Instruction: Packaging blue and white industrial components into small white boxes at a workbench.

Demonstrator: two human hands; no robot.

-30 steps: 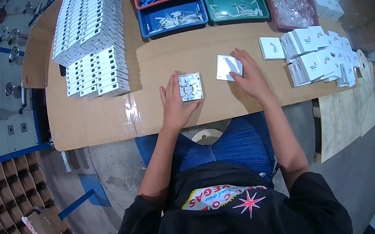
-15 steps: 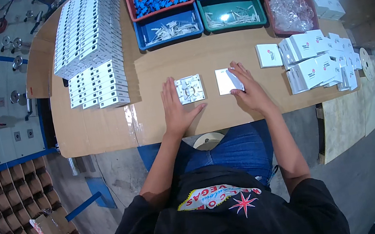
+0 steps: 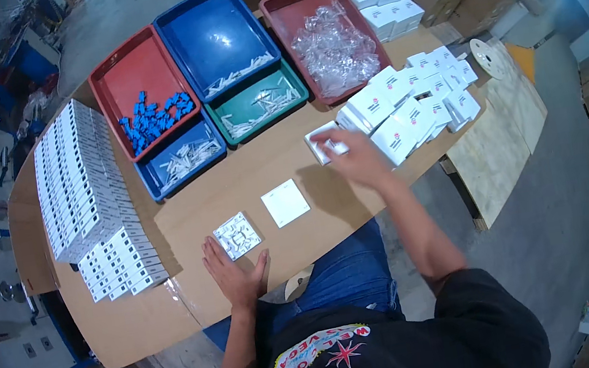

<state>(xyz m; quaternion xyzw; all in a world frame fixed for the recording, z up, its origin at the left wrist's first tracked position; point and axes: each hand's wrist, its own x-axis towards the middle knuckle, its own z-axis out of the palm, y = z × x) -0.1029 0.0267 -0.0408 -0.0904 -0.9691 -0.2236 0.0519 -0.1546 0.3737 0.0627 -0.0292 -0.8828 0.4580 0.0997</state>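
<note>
My left hand (image 3: pixel 236 274) lies on the cardboard tabletop, thumb and fingers spread, beside a white square plastic base (image 3: pixel 237 235) with moulded details on its face. A plain white square plate (image 3: pixel 285 203) rests to the right of that base, with no hand on it. Farther right, my right hand (image 3: pixel 360 160) reaches over a small white square box (image 3: pixel 322 150) at the left end of a pile of similar boxes. Its fingers are stretched out and cover part of the box; slight blur hides how firmly they touch it.
Beyond stand a red tray (image 3: pixel 136 59) with blue pieces, blue trays (image 3: pixel 202 14) and a green tray (image 3: pixel 266 123) with white pieces, and a red tray (image 3: pixel 275 13) of clear bags. White box stacks (image 3: pixel 79 187) rise at left; a box pile (image 3: pixel 406 108) lies at right.
My right hand has left the white plate and moved right to the box by the pile. My left hand stays beside the base. The view has turned toward the right.
</note>
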